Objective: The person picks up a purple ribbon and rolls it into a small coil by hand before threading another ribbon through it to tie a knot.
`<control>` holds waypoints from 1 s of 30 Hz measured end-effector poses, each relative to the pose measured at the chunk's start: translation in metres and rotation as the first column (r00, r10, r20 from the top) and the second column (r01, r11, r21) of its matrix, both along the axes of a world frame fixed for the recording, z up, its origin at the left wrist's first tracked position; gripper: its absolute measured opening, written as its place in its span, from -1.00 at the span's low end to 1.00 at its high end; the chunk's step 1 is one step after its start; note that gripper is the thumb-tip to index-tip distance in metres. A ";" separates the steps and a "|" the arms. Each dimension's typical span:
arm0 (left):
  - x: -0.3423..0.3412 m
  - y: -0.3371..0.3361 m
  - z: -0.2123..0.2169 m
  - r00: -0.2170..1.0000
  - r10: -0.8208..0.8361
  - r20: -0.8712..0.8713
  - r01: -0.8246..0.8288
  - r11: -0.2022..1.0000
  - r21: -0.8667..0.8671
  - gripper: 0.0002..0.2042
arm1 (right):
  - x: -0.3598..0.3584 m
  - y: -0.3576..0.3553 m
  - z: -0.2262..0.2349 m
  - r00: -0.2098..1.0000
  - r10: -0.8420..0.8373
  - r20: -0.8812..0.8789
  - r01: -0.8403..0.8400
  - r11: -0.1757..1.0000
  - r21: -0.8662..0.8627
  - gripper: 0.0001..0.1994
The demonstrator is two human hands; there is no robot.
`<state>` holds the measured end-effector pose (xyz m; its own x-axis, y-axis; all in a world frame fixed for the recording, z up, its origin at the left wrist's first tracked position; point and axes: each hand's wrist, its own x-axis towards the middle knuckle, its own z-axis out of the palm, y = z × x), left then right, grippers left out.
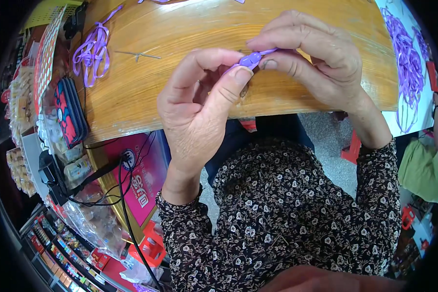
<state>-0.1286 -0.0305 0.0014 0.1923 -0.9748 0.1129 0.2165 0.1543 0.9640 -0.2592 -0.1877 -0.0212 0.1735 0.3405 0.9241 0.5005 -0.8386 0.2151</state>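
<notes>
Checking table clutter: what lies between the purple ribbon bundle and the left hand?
Head view: a thin metal pin on bare wooden table, between ribbon bundle and left hand.

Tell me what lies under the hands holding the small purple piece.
Under the left hand and right hand, pinching the purple piece, lies the bare wooden table. Anything directly beneath the palms is covered. Purple ribbon lies apart, far left.

A wooden table [190, 29] with a curved front edge carries the things. A bundle of purple ribbon [91, 51] lies on it near its left end. Just right of the ribbon lies a thin metal pin [137, 55]. Below the ribbon, at the table's left edge, rests a red and blue patterned pouch [69, 113]. More purple bits show at the table's far edge.
</notes>
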 end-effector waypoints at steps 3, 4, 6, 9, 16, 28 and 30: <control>0.002 0.001 -0.005 1.000 -0.004 0.007 0.005 1.000 -0.024 -0.86 | -0.027 0.058 0.034 0.731 -0.133 -0.669 0.530 0.729 0.434 -0.84; 0.001 0.001 -0.006 0.999 0.007 0.043 -0.004 0.998 -0.062 -0.87 | -0.029 0.058 0.033 0.731 -0.135 -0.669 0.531 0.728 0.433 -0.84; -0.001 0.001 -0.005 1.000 0.003 0.024 -0.002 0.999 -0.049 -0.86 | -0.032 0.059 0.028 0.749 -0.144 -0.647 0.532 0.713 0.457 -0.82; -0.003 0.000 -0.005 1.000 -0.005 -0.001 0.005 1.000 -0.030 -0.87 | -0.032 0.060 0.027 0.752 -0.142 -0.644 0.529 0.712 0.462 -0.82; -0.001 -0.001 -0.009 0.984 0.036 0.172 -0.016 0.993 -0.116 -0.89 | -0.030 0.061 0.030 0.730 -0.249 -0.637 0.570 0.736 0.366 -0.79; -0.001 -0.004 -0.017 0.960 0.033 0.279 0.008 0.989 -0.146 -0.92 | -0.038 0.061 0.062 0.610 -0.307 -0.730 0.612 0.768 0.189 -0.78; 0.003 -0.002 -0.014 0.942 0.020 0.334 0.027 0.990 -0.136 -0.93 | -0.037 0.061 0.058 0.628 -0.314 -0.712 0.596 0.782 0.181 -0.78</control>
